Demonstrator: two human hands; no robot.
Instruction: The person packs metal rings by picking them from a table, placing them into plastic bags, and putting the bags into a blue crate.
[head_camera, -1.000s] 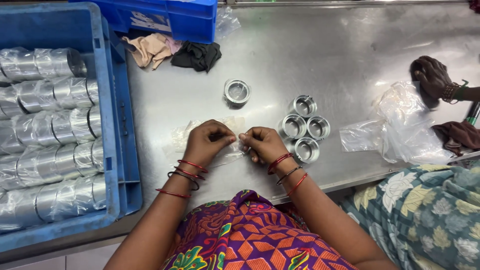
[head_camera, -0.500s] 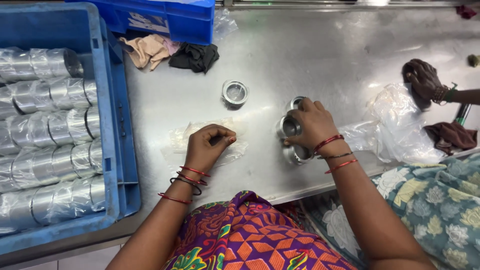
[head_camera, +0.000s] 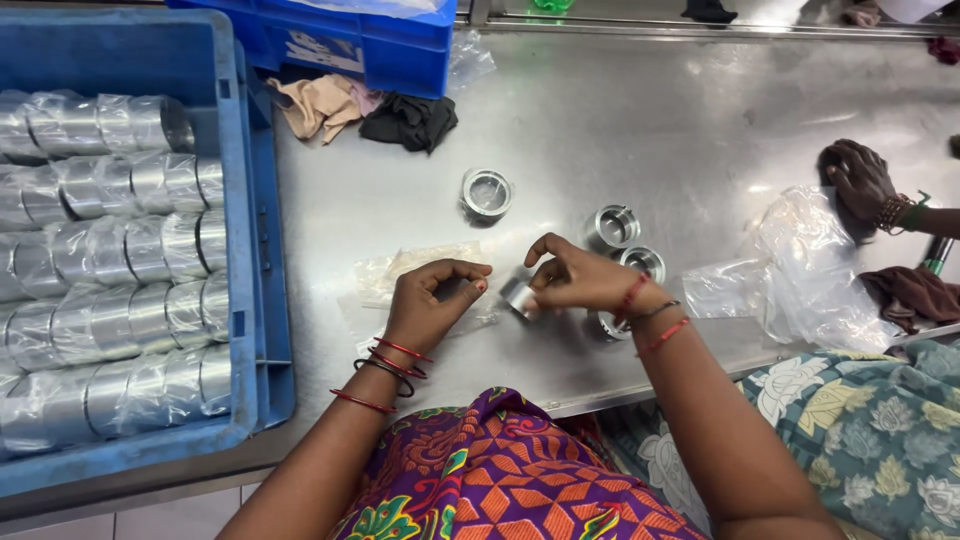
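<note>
Metal ring (head_camera: 519, 296), short and shiny, sits pinched in the right hand (head_camera: 580, 281), near the middle of the steel tabletop (head_camera: 640, 130) and just above it. It is tipped on edge, its short axis lying roughly level and pointing left toward the other hand; how far the bore shows I cannot tell. The fingers of the right hand are closed on the ring from above and from the right. The left hand (head_camera: 432, 305) is just beside it, fingers curled in a loose pinch over a clear plastic bag (head_camera: 400, 272) that lies flat on the tabletop; whether the fingertips actually grip the film cannot be told.

Behind the right hand stand two more rings (head_camera: 612, 227) upright, bores facing up, and another ring (head_camera: 487, 192) stands alone farther back. At the left a blue crate (head_camera: 268, 250) holds rows of wrapped rings lying on their sides. Crumpled cloths (head_camera: 365, 112) lie by a second blue crate (head_camera: 350, 45) at the far edge. At the right another person's hand (head_camera: 858, 180) rests by a loose plastic bag (head_camera: 800, 270).
</note>
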